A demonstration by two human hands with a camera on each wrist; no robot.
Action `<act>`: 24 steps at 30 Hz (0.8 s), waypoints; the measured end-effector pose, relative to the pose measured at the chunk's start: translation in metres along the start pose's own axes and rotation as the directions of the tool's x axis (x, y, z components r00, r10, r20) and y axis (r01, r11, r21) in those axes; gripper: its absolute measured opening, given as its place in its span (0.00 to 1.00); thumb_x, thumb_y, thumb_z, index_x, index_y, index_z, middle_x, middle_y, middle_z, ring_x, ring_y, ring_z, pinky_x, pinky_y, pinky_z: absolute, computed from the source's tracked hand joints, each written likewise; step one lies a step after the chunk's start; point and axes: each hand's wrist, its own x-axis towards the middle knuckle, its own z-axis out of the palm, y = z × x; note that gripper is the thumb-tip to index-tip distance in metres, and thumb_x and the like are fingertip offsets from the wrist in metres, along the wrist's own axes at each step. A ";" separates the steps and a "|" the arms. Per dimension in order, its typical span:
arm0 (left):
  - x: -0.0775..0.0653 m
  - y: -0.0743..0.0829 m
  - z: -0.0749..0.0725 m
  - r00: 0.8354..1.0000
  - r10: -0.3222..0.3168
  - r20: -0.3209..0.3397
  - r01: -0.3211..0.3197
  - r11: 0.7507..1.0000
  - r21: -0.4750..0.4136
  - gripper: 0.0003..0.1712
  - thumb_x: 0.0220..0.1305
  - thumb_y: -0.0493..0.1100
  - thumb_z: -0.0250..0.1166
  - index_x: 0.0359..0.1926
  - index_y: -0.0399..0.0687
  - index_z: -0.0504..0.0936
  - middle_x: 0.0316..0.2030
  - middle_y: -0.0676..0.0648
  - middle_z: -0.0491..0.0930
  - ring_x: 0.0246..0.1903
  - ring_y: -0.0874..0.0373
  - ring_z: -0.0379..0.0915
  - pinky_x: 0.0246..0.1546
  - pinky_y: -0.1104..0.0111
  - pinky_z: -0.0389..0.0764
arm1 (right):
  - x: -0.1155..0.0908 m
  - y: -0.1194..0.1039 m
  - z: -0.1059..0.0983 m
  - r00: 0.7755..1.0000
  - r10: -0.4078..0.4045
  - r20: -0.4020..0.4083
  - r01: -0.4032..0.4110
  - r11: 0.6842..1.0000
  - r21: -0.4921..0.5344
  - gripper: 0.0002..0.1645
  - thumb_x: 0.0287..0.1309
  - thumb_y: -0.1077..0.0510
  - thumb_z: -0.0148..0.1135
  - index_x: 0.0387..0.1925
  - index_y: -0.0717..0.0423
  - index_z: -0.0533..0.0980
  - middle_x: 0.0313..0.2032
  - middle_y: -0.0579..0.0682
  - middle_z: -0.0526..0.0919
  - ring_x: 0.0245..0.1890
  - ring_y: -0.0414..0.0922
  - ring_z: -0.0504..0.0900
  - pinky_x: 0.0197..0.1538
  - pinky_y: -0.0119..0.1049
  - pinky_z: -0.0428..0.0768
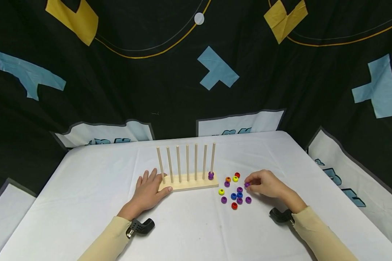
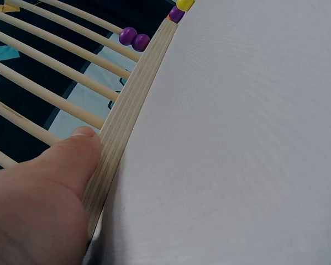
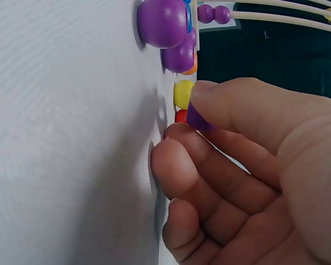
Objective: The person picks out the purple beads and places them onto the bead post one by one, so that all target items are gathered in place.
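Observation:
A pale wooden base (image 1: pixel 189 185) with a row of upright pegs (image 1: pixel 187 163) stands on the white table. Two purple beads (image 1: pixel 211 175) are stacked low on its rightmost peg. My left hand (image 1: pixel 149 192) rests at the left end of the base, with its thumb along the front edge, as the left wrist view shows. To the right, my right hand (image 1: pixel 267 184) pinches a purple bead (image 3: pixel 196 117) between thumb and finger, close to the tabletop. Beside it lie loose beads in purple, blue, yellow, red and orange, among them a blue bead (image 1: pixel 233 196).
The white cloth (image 1: pixel 189 232) covers the whole table. Behind it hangs a dark curtain (image 1: pixel 170 94) with blue and yellow shapes. Two red beads lie at the far and near ends of the loose group, the nearer red bead (image 1: pixel 234 206) toward the front.

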 end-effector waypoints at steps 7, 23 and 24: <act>0.001 0.000 0.000 1.000 -0.007 0.011 0.007 1.000 0.005 0.38 0.73 0.60 0.58 0.71 0.38 0.69 0.76 0.25 0.53 0.76 0.21 0.40 0.72 0.29 0.43 | 0.000 -0.005 -0.001 0.999 0.026 -0.044 -0.026 1.000 -0.002 0.14 0.56 0.65 0.70 0.45 0.63 0.85 0.38 0.52 0.89 0.32 0.40 0.78 0.36 0.26 0.81; -0.001 0.000 -0.001 1.000 -0.012 0.013 0.012 1.000 0.005 0.38 0.73 0.60 0.58 0.71 0.38 0.68 0.76 0.25 0.53 0.76 0.21 0.40 0.72 0.29 0.43 | -0.001 -0.007 -0.005 0.989 -0.014 -0.144 0.017 1.000 0.017 0.14 0.57 0.65 0.70 0.45 0.63 0.86 0.42 0.56 0.90 0.31 0.35 0.78 0.35 0.27 0.79; -0.001 0.000 -0.001 1.000 -0.011 0.013 0.011 1.000 0.005 0.38 0.73 0.60 0.58 0.71 0.38 0.69 0.76 0.25 0.53 0.76 0.21 0.40 0.72 0.29 0.43 | -0.001 -0.007 -0.006 0.989 -0.018 -0.150 0.021 1.000 0.017 0.13 0.57 0.65 0.70 0.45 0.63 0.86 0.41 0.56 0.90 0.31 0.35 0.78 0.36 0.27 0.80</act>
